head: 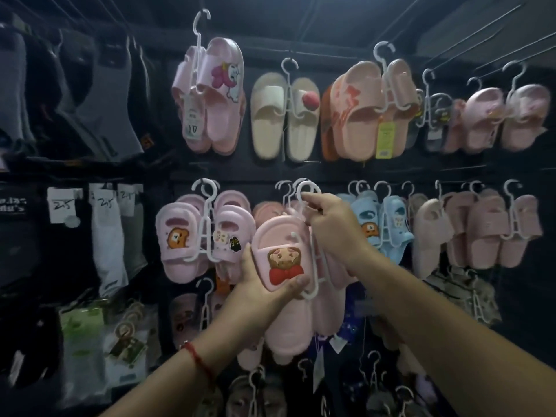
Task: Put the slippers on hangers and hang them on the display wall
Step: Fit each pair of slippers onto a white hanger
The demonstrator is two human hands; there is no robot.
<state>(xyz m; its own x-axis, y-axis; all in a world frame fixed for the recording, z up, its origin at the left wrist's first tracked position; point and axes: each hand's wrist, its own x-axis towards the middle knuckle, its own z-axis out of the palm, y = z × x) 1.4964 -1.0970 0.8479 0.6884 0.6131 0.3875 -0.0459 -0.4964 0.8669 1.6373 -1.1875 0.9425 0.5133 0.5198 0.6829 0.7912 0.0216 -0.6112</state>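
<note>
**Pink slipper going up on the middle row**

The left hand [264,291] is cupping a pink slipper [279,257] from below and from its left side, thumb curling over the toe end near the red bow of the cartoon figure on the strap. The slipper is sitting on a white hanger [313,263] whose lower loop is showing just past the thumb. The right hand [334,227] is pinching the top of that hanger, fingers closing just under its hook [305,191], which is reaching up level with the hooks of the middle row on the dark wall [376,173]. Whether the hook is resting on the rail yet cannot be told. A second pink slipper [285,335] is hanging lower, partly behind the left wrist.

Just left, a pink pair with a bear patch [177,239] is hanging on its own hanger; just right, a blue pair [388,224] is peeking out behind the right hand. Above, a cream pair [282,118] and a peach pair [367,112] are hanging on the top row. Socks [108,236] with price tags are hanging at far left. A red string bracelet [195,355] is circling the left wrist.
</note>
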